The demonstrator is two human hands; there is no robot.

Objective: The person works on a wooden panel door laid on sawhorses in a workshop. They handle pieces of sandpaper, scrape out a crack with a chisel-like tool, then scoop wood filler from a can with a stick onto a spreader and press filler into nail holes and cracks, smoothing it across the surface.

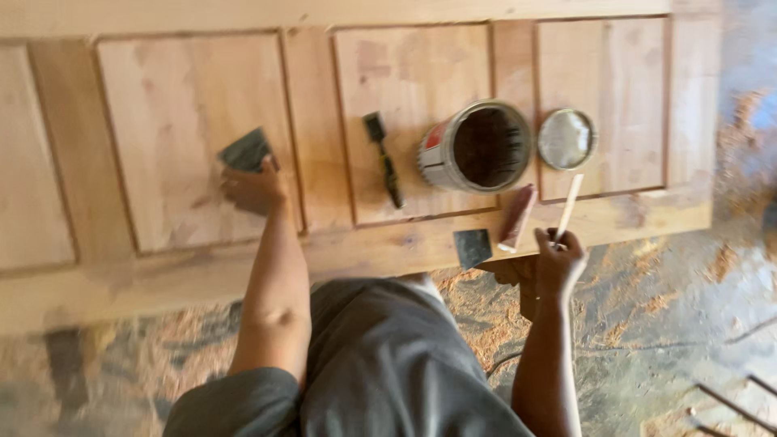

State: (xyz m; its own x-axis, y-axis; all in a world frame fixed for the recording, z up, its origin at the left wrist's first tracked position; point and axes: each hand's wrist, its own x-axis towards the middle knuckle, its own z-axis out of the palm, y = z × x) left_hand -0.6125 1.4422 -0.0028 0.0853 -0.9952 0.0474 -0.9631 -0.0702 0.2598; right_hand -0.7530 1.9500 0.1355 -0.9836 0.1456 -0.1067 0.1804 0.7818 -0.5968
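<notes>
Grey clothing (380, 356) nearest, at 6 o'clock, over a floor (672, 324) strewn with sawdust and shavings.

Right hand (558, 260) at 4 o'clock, just off the near edge of the door (202, 275), fingers clenched around the lower end of a thin pale stick (569, 206) pointing toward 12. Left hand (252, 188) further out at 10 o'clock, fingers pinching a dark sheet (247, 151), probably sandpaper, pressed flat on a recessed panel.

Judged from that: rubbing down of the panel in hand, with stirring gear kept ready. Next move likely calling for steady flat pressure along the grain, and for care not to knock the open can.

Just left of the right hand, a small dark square (473, 247) and a reddish-brown block (518, 217) touching the door's frame. Beyond, near the centre, a brush (383, 158) lying lengthwise; at 1 o'clock an open can (486, 146) with dark contents, its round lid (566, 139) just beside.

Bare pale wood, unfinished, laid flat; too blurred to tell more of the room.
</notes>
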